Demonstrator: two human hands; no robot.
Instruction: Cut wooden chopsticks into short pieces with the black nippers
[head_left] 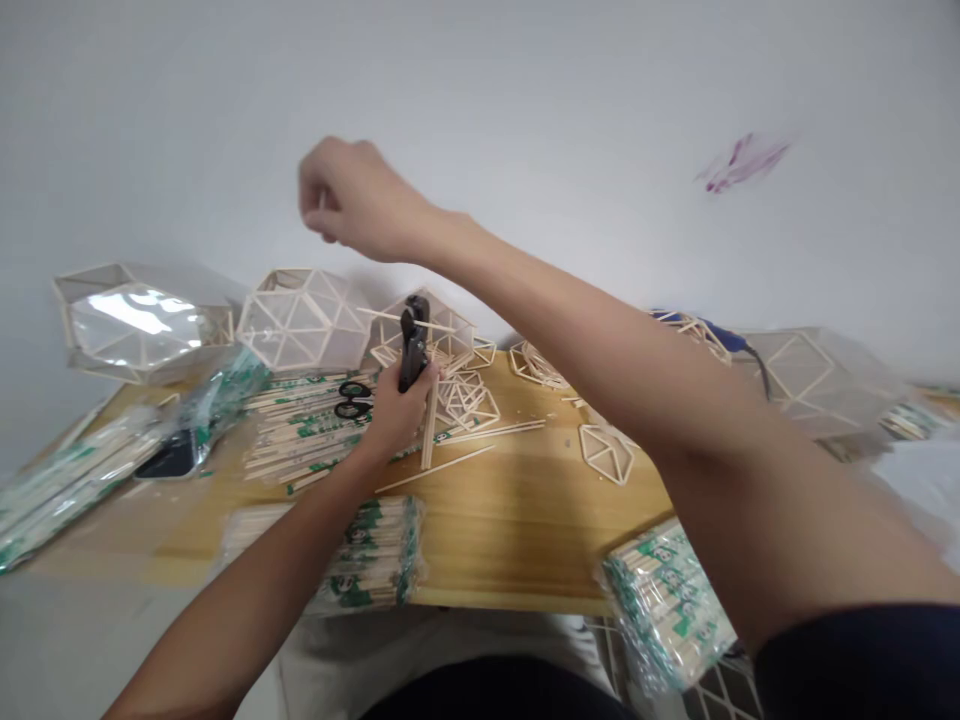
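Note:
My left hand [401, 408] is closed around a black hand tool [413, 345], which looks like a clamp or cutter with its head upward. A thin wooden stick [435, 326] crosses at the tool's head; whether the tool grips it I cannot tell. Raised high in front of the wall is my right hand [356, 195], its fingers curled and slightly blurred. A small pale bit shows at those fingers, too unclear to name. Around the left hand lie loose stick frames [465, 398], black-handled scissors [354, 400] and many wrapped chopsticks [281, 440].
Stick-framed polyhedra [300, 320] covered in translucent sheet stand along the wall. Plastic-wrapped chopstick packs [375, 550] lie at the front edge, with another pack [675, 600] at the right. A phone [166, 457] is on the left. A small triangulated frame [606, 453] lies right of centre.

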